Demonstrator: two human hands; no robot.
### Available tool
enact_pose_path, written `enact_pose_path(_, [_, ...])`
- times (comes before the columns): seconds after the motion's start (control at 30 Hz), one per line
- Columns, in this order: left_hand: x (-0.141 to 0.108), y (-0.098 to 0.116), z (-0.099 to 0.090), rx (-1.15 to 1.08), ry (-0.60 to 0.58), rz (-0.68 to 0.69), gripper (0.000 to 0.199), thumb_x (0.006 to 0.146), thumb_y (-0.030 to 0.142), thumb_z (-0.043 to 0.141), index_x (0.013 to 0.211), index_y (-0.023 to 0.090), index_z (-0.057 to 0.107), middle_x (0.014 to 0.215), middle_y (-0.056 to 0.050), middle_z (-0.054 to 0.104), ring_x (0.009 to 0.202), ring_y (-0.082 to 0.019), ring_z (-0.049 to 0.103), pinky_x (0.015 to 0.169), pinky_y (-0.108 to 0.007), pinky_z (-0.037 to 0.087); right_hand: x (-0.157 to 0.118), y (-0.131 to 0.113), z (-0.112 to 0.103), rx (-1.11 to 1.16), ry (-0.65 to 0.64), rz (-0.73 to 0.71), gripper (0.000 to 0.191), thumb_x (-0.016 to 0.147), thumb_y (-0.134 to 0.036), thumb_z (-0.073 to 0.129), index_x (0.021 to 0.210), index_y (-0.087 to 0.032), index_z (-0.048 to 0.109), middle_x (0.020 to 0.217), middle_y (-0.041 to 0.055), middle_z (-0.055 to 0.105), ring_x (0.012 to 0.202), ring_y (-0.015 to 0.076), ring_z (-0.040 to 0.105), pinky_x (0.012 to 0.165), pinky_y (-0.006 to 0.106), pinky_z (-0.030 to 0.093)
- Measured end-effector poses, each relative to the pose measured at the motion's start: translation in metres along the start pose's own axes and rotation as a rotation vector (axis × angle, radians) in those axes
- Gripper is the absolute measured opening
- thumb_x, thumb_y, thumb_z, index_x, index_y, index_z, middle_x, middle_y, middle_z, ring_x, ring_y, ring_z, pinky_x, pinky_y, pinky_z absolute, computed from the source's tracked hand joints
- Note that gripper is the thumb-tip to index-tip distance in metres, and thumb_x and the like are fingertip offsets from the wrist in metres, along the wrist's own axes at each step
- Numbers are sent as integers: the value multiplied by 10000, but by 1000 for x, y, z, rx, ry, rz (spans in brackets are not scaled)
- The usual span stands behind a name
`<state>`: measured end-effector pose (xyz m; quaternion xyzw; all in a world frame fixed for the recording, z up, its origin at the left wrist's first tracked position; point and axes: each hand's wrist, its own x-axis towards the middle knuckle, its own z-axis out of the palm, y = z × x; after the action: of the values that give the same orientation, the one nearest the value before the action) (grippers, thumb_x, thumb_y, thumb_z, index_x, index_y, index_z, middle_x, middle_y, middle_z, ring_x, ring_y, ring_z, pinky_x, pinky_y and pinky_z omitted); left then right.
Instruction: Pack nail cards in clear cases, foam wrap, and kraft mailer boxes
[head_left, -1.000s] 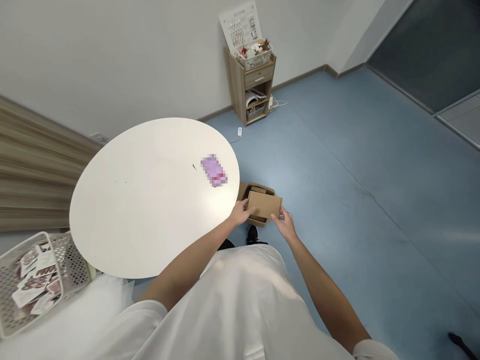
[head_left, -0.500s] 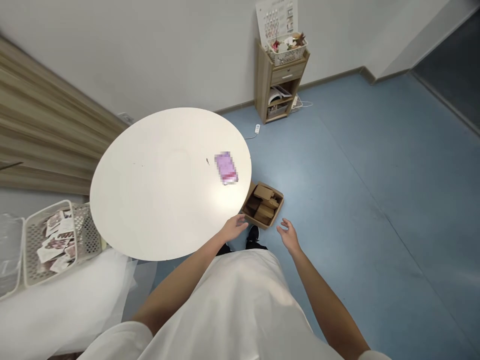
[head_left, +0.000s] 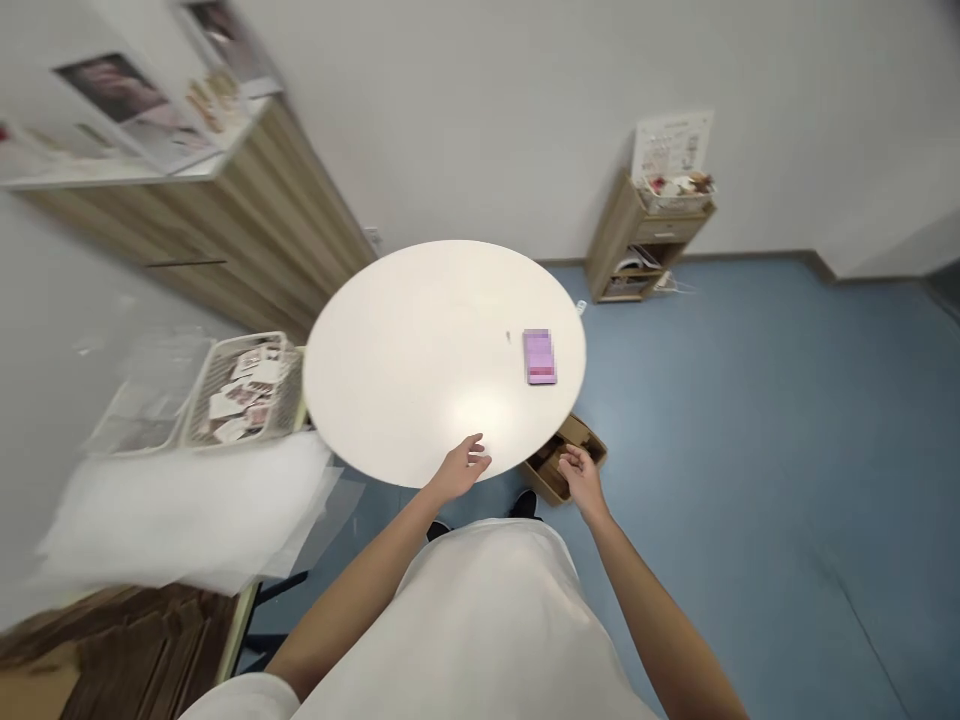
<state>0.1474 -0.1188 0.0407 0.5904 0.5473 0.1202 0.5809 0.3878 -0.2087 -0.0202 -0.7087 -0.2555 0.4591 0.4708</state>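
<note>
Right fingers (head_left: 575, 453) loosely curled above the open brown box (head_left: 546, 488).

Smooth glossy tabletop (head_left: 397, 380), matt bin (head_left: 545, 488)

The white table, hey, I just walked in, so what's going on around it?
A person stands at the white table with both hands empty. The left hand is over its near edge; the right hand is over an open cardboard box on the floor, though contact is unclear. A pixelated purple item lies on the tabletop, and a basket of printed cards sits to the left.
</note>
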Motion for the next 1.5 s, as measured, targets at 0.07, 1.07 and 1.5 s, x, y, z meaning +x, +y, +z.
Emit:
enact_pose_path(0.07, [-17,-15,-23,-46,51,8,567,753,416,538,1263,214,394,1198,-121,503,954,-194,566,695,-274,483,-2,-4,24,-39,-51,-16,562,671,-463,562,1134,-157,469,973,78,581,828,171,585,782,329,483])
enact_pose_path(1.07, [-144,-195,-220,-514,561,-173,552,676,423,610,1152,166,506,1103,-122,574,907,-215,585,762,-306,454,-73,-86,369,-645,-917,-170,402,695,-445,560,1012,-199,580,935,59,624,766,174,587,732,335,478])
enact_pose_path(1.5, [-36,-171,-359,-630,721,-113,489,667,336,647,1116,187,525,1182,-116,543,1056,-258,526,864,-385,423,39,-138,557,-937,-795,-855,340,738,-284,494,1060,-187,548,1083,97,580,1017,246,501,858,400,382])
